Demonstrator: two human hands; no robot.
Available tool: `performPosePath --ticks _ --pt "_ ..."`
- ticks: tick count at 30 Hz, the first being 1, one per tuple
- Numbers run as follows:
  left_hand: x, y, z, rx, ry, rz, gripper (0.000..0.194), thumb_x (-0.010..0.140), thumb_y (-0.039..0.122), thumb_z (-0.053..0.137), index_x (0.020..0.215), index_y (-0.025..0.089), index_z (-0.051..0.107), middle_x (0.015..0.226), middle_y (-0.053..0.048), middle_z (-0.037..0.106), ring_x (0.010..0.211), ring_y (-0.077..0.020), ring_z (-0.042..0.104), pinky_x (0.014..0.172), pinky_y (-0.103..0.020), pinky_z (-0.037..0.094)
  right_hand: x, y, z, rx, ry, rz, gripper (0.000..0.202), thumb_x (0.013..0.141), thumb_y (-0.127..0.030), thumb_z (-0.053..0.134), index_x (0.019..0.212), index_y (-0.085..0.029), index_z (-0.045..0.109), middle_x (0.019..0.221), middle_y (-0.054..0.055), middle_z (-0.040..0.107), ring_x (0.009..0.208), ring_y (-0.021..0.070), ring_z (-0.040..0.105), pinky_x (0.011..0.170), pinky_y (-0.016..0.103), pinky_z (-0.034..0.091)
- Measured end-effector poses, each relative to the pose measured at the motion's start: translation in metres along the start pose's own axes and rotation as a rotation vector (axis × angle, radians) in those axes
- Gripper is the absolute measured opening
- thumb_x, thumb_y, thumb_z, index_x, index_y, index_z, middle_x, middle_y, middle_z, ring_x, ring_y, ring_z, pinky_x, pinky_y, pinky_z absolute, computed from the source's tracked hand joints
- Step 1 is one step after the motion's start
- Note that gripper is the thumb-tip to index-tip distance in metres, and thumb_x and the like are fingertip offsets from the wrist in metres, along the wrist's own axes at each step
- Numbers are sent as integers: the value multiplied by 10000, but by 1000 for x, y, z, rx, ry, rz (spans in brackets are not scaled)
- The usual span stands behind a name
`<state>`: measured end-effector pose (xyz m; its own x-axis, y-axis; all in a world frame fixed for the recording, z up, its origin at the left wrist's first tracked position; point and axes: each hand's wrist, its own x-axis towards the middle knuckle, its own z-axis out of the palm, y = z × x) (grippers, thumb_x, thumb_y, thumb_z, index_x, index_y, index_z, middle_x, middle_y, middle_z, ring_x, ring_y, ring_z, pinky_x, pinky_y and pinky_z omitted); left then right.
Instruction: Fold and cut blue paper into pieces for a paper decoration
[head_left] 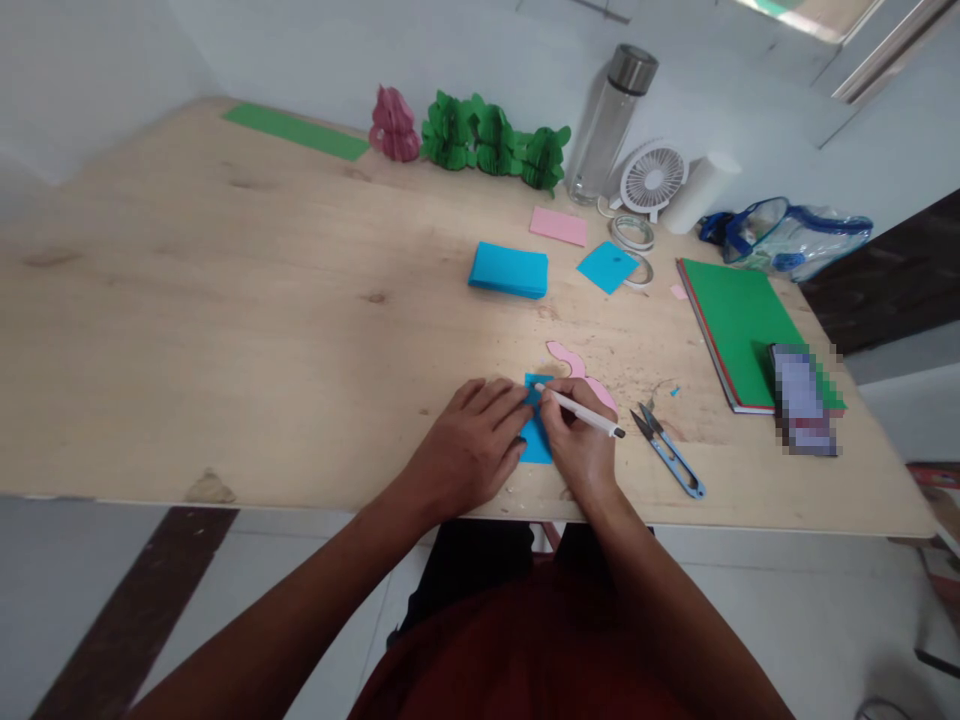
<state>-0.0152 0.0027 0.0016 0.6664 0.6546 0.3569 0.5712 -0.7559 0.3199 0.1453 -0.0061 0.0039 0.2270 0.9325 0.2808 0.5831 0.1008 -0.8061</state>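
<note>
A small blue paper (537, 446) lies near the front edge of the table, partly covered by both hands. My left hand (484, 435) rests flat on its left side, fingers stretched out. In my right hand (581, 440) is a white pen (581, 411), its tip at the upper part of the blue paper. A wavy pink paper cutout (568, 358) sticks out from beyond my right hand. Blue-handled thread snips (670, 452) lie on the table just right of that hand.
A stack of blue paper (510, 270), a pink paper (559, 226) and tape rolls (632, 233) lie farther back. Green paper decorations (495, 140), a glass bottle (606, 130) and a small fan (654, 178) line the wall. Green sheets (739, 320) and a phone (804, 395) are at right.
</note>
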Motion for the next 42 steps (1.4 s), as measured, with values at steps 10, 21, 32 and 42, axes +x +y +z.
performPosePath --ticks 10,21,32,42 --pt "0 0 0 -3 -5 11 317 909 212 418 1145 127 612 1262 -146 601 1221 -284 498 1064 -526 365 -1 -2 -1 -28 9 -12 121 844 -277 530 800 -210 620 683 3 650 604 147 572 589 275 449" --pt "0 0 -1 -17 14 13 317 897 206 432 1156 146 606 1248 -137 610 1204 -284 509 1048 -527 376 -3 -3 -3 -43 43 -21 113 841 -276 537 790 -219 620 682 3 653 628 157 593 609 281 467" --pt "0 0 0 -6 25 21 325 906 203 426 1172 133 599 1251 -144 605 1195 -283 512 1043 -523 379 -6 1 -5 -24 41 5 116 838 -256 541 822 -208 644 723 12 672 633 156 599 614 286 474" --pt "0 0 1 -1 26 29 332 909 212 418 1178 127 594 1246 -145 605 1190 -285 513 1036 -518 381 -10 2 -7 -43 49 20 132 836 -260 539 814 -190 649 693 5 651 604 143 575 588 268 452"
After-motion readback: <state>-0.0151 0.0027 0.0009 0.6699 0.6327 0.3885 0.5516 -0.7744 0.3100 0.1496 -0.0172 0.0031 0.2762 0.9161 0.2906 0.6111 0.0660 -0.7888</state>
